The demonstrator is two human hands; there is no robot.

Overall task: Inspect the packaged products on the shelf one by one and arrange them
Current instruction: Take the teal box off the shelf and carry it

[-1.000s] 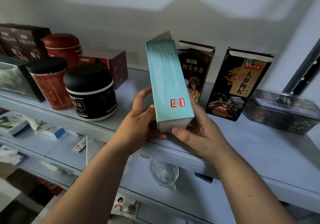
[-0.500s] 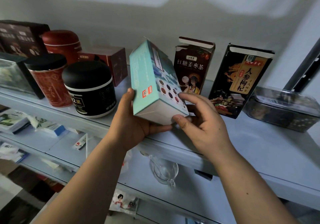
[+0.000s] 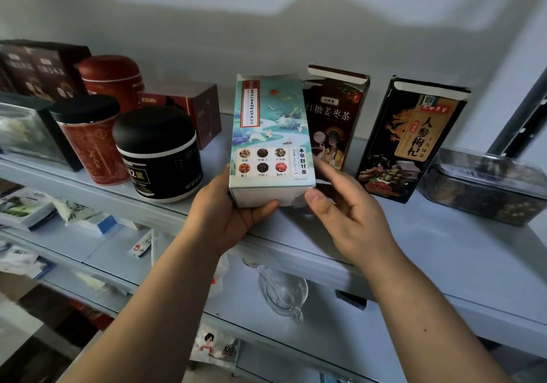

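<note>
The left hand (image 3: 225, 220) grips the bottom of the blue box (image 3: 270, 134), held upright just above the shelf (image 3: 444, 249) between the black jar (image 3: 159, 152) and the red box (image 3: 334, 116), while the right hand (image 3: 352, 220), fingers loose, only touches its lower corner.

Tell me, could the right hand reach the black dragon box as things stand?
Probably yes: the right hand only touches the teal box, which the left hand grips, and the black dragon box stands close by, nothing between.

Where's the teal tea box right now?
Head view, centre: the left hand grips the teal tea box by its base, between the black jar and the dark red box.
</note>
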